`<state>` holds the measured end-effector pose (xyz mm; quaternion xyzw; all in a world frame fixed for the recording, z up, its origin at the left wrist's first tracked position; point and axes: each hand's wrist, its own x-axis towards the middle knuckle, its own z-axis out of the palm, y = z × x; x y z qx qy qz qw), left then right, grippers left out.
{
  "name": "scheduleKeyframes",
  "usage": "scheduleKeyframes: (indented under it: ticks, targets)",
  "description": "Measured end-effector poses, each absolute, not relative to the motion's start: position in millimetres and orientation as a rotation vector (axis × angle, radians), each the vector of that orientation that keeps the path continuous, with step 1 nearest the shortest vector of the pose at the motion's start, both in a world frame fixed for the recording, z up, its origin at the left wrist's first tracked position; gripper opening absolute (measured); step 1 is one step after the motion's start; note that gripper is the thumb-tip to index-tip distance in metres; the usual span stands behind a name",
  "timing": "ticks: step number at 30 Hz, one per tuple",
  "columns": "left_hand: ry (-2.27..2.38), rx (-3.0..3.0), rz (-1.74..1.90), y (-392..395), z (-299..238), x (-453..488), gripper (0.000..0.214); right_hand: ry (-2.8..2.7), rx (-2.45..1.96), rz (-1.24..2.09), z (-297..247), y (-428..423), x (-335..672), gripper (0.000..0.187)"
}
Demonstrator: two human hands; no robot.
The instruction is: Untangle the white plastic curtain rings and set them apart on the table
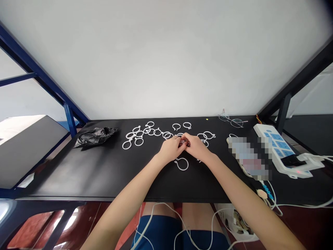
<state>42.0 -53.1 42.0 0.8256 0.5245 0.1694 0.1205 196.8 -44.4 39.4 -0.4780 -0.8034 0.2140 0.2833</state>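
My left hand (170, 148) and my right hand (195, 146) meet over the middle of the black desk, fingertips pinched together. Between them is a small white part, apparently of a white plastic curtain ring, mostly hidden by the fingers. Just below my hands lies a loose curtain ring (187, 164) with a small clasp. Several more rings lie around: a chained cluster (139, 133) to the left, a pair of single rings (187, 125) behind, and a few overlapping rings (208, 135) beside my right hand.
A crumpled black plastic bag (96, 136) lies at the left. On the right are eyeglasses (236, 122), a phone (247, 158) with a blurred screen, and a white power strip (279, 147) with plugged-in cables. A white wall backs the desk (104, 173); a white cable hangs over my lap.
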Motion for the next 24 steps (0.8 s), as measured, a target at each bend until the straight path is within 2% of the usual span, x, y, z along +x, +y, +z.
scheduleKeyframes:
  ticks: [24]
  targets:
    - [1.53,2.413,0.483,-53.0,41.8,41.6,0.034,-2.163,-1.286,0.57,40.1,-44.8,197.5,0.017]
